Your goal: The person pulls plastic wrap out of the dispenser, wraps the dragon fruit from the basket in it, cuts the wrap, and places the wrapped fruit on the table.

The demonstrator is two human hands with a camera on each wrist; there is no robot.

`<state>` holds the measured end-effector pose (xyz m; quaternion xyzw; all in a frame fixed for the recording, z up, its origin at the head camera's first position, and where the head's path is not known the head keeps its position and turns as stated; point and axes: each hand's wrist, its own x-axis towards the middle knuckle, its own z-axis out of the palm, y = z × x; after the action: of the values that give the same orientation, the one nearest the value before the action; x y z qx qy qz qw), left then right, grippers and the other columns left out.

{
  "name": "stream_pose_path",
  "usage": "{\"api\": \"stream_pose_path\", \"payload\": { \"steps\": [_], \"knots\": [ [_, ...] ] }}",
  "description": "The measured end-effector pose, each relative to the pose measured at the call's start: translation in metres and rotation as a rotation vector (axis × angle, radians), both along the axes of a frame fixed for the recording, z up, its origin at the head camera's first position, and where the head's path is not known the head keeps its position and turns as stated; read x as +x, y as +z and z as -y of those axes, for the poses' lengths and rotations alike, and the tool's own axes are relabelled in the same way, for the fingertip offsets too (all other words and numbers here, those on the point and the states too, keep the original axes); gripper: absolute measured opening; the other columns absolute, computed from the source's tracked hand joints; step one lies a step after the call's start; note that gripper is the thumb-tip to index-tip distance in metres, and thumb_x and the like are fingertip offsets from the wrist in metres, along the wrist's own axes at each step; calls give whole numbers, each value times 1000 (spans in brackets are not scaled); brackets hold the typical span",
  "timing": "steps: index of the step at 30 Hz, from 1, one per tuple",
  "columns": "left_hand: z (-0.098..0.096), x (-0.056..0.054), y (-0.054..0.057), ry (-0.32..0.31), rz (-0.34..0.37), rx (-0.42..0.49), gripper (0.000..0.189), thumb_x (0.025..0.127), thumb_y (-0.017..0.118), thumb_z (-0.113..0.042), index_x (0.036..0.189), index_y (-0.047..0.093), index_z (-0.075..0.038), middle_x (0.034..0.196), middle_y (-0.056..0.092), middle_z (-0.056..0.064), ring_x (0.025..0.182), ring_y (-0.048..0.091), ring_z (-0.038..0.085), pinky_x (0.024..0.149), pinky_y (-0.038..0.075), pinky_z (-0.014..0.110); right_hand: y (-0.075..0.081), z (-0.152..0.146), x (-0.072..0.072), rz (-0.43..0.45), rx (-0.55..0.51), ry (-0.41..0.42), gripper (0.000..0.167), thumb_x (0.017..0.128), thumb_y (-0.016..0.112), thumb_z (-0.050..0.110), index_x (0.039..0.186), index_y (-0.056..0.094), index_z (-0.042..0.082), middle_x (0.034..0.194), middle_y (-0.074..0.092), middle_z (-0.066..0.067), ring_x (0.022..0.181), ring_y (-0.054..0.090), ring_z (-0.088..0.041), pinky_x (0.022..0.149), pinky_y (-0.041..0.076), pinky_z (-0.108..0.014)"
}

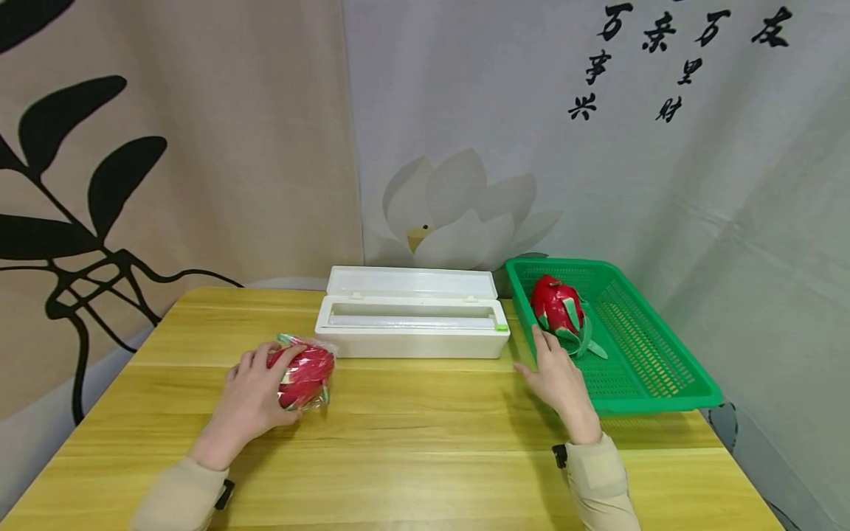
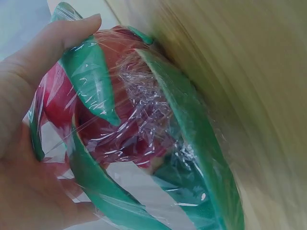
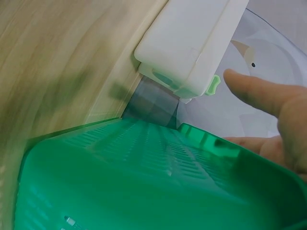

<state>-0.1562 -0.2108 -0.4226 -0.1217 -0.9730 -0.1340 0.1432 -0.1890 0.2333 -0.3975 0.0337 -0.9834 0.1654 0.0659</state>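
Note:
My left hand (image 1: 249, 394) grips a red dragon fruit (image 1: 311, 377) with green scales, wrapped in clear plastic film, at the left of the table. In the left wrist view crinkled film covers the dragon fruit (image 2: 93, 79), with the thumb across its top. At the left side of a green plastic basket (image 1: 654, 405) is my right hand (image 1: 558, 380), its fingers stretched forward. Another dragon fruit (image 1: 554, 301) lies inside that basket, just beyond the fingertips. Seen from the right wrist, the right hand (image 3: 288, 108) has nothing between thumb and fingers; whether it touches the basket is unclear.
A white cling film dispenser (image 1: 408, 345), its lid raised, stands between the hands toward the back of the wooden table (image 1: 412, 457). Its light green slider (image 1: 501, 327) sits at the right end. Behind the table hangs a printed curtain (image 1: 458, 88).

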Motion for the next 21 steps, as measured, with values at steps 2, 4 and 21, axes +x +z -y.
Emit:
{"api": "stream_pose_path", "payload": {
  "steps": [2, 4, 21],
  "knots": [
    [10, 2, 0, 26, 2, 10, 102, 49, 92, -30, 136, 42, -15, 127, 42, 26, 109, 43, 47, 81, 40, 71, -1, -1, 0, -5, 5, 2, 77, 89, 65, 27, 147, 25, -4, 144, 36, -30, 123, 46, -50, 88, 47, -65],
    [19, 3, -1, 57, 2, 17, 102, 49, 92, -30, 136, 41, -15, 127, 41, 27, 109, 41, 48, 81, 39, 72, -1, -1, 0, -9, 7, 5, 77, 89, 65, 26, 147, 25, -4, 144, 36, -31, 122, 46, -50, 87, 47, -65],
    [94, 1, -3, 356, 48, 60, 101, 56, 87, -27, 137, 30, -6, 122, 29, 42, 103, 31, 62, 73, 32, 77, -3, -3, -1, -50, 8, 24, 77, 89, 66, 27, 146, 26, -6, 142, 38, -32, 120, 48, -50, 87, 49, -62]
  ]
}}
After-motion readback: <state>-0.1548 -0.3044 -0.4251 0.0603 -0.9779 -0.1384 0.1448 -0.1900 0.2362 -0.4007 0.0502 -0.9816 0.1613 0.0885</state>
